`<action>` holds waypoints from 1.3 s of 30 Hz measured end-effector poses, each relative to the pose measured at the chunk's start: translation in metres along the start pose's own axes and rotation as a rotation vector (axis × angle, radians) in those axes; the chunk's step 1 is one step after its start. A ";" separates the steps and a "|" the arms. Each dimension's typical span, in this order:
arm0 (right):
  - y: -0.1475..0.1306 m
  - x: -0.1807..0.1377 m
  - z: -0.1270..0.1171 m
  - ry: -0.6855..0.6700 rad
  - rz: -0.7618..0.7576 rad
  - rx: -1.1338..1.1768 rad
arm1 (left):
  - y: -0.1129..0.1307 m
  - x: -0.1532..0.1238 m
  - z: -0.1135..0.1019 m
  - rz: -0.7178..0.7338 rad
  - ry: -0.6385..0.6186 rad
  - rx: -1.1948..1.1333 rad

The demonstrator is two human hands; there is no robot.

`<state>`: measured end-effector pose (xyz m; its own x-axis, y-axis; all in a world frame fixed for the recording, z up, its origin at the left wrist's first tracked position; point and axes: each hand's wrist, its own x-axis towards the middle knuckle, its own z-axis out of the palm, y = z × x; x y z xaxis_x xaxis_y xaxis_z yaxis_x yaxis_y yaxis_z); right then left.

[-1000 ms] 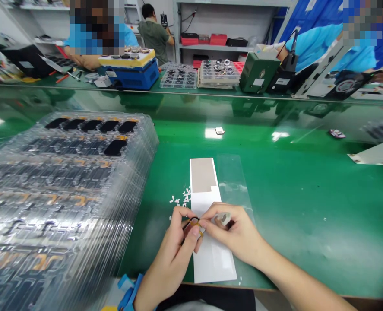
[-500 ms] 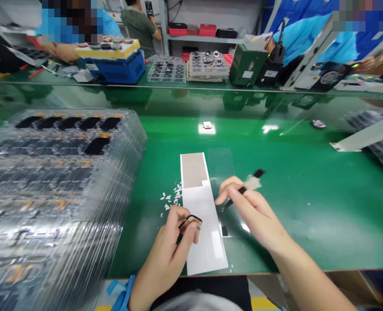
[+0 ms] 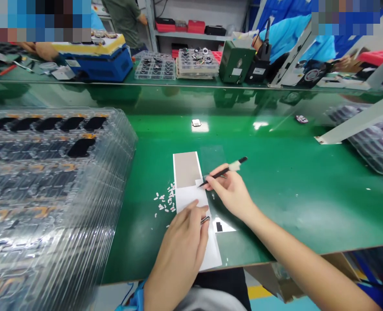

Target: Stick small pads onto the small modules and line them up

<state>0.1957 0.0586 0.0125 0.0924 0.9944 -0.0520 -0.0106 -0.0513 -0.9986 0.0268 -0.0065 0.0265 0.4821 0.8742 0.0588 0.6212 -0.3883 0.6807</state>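
Note:
A long white sticker sheet with a grey-brown section at its far end lies on the bench in front of me. My left hand rests over its near half, palm down, fingers curled on a small black-rimmed screen; only the edge shows past the fingers. In my right hand are black tweezers with pale tape wrapped near the back end. Their tips touch or hover just above the sheet, at the corner of the grey-brown section. Small white scraps lie scattered left of the sheet.
A tall stack of clear trays with black screens fills the left. A small white-topped square piece lies farther back. Clear trays and a white post stand right. People in blue work across the bench.
My right hand has brought the tweezers left and onto the sheet's edge. My left hand has turned palm down over the sheet, mostly hiding the screen. The view has shifted slightly right.

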 end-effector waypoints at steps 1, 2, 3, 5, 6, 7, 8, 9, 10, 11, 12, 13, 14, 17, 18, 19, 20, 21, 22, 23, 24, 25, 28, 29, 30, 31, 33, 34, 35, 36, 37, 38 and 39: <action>0.003 0.007 0.004 0.002 0.009 0.003 | -0.001 0.002 0.000 0.008 0.020 -0.004; 0.007 0.012 0.007 0.010 0.011 0.004 | -0.002 0.004 0.000 0.017 0.037 -0.006; 0.010 0.015 0.009 0.022 0.006 0.003 | -0.003 0.006 0.001 0.025 0.047 -0.006; 0.014 0.019 0.011 0.048 -0.004 0.008 | -0.006 0.010 0.001 0.029 0.030 -0.002; 0.015 0.020 0.012 0.058 -0.009 0.011 | -0.008 0.012 0.002 0.026 0.013 0.003; 0.015 0.021 0.012 0.064 -0.012 0.014 | -0.010 0.013 0.002 0.022 -0.002 0.009; 0.015 0.022 0.012 0.065 -0.013 0.015 | -0.011 0.014 0.003 0.018 -0.010 0.011; 0.014 0.022 0.012 0.064 -0.011 0.014 | -0.012 0.014 0.003 0.013 -0.009 0.008; 0.013 0.023 0.012 0.061 -0.010 0.013 | -0.012 0.015 0.003 0.007 -0.001 -0.001; 0.012 0.023 0.013 0.056 -0.009 0.009 | -0.013 0.015 0.003 0.001 0.011 -0.015; 0.011 0.022 0.013 0.051 -0.010 0.004 | -0.013 0.015 0.003 -0.006 0.024 -0.032; 0.010 0.021 0.013 0.046 -0.013 -0.002 | -0.013 0.015 0.003 -0.012 0.035 -0.049; 0.009 0.019 0.014 0.040 -0.017 -0.009 | -0.014 0.016 0.003 -0.019 0.043 -0.063; 0.008 0.011 0.016 0.017 -0.038 -0.023 | -0.014 0.016 0.003 -0.031 0.040 -0.082; 0.007 0.009 0.017 0.012 -0.047 -0.023 | -0.015 0.017 0.003 -0.034 0.036 -0.086; 0.006 0.007 0.017 0.008 -0.056 -0.020 | -0.015 0.017 0.003 -0.035 0.033 -0.092; 0.005 0.005 0.017 0.007 -0.064 -0.016 | -0.015 0.017 0.003 -0.038 0.034 -0.101; 0.002 0.004 0.016 0.012 -0.070 -0.008 | -0.016 0.017 0.003 -0.041 0.038 -0.115; -0.002 0.003 0.014 0.026 -0.073 0.006 | -0.016 0.017 0.003 -0.045 0.047 -0.133; -0.007 0.002 0.012 0.052 -0.076 0.023 | -0.016 0.017 0.003 -0.046 0.065 -0.158; -0.013 -0.001 0.009 0.087 -0.084 0.043 | -0.015 0.017 0.002 -0.046 0.090 -0.190; -0.019 -0.004 0.007 0.131 -0.104 0.063 | -0.014 0.017 0.001 -0.052 0.118 -0.237; -0.033 -0.024 0.003 0.261 -0.209 0.109 | -0.010 0.014 -0.004 -0.129 0.204 -0.510; -0.035 -0.033 0.004 0.294 -0.245 0.119 | -0.008 0.013 -0.006 -0.171 0.211 -0.639; -0.035 -0.042 0.007 0.324 -0.275 0.128 | -0.006 0.012 -0.007 -0.209 0.207 -0.769; -0.034 -0.050 0.010 0.352 -0.296 0.135 | -0.004 0.011 -0.008 -0.234 0.196 -0.889; -0.029 -0.065 0.018 0.386 -0.317 0.151 | 0.000 0.009 -0.010 -0.244 0.154 -1.058; -0.026 -0.070 0.023 0.393 -0.318 0.165 | 0.001 0.008 -0.010 -0.235 0.136 -1.104; -0.023 -0.073 0.027 0.394 -0.318 0.184 | 0.002 0.008 -0.010 -0.225 0.125 -1.130; -0.021 -0.075 0.030 0.394 -0.316 0.205 | 0.002 0.007 -0.009 -0.215 0.120 -1.143; -0.019 -0.077 0.033 0.393 -0.315 0.224 | 0.003 0.007 -0.008 -0.209 0.117 -1.150; -0.018 -0.077 0.035 0.391 -0.315 0.239 | 0.003 0.007 -0.007 -0.201 0.117 -1.153; -0.017 -0.077 0.037 0.389 -0.315 0.252 | 0.003 0.007 -0.006 -0.194 0.119 -1.157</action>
<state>0.1524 -0.0139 0.0336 0.4894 0.8481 0.2030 -0.1567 0.3145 -0.9362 0.0286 0.0004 0.0333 0.3422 0.9351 -0.0925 -0.2816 0.1960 0.9393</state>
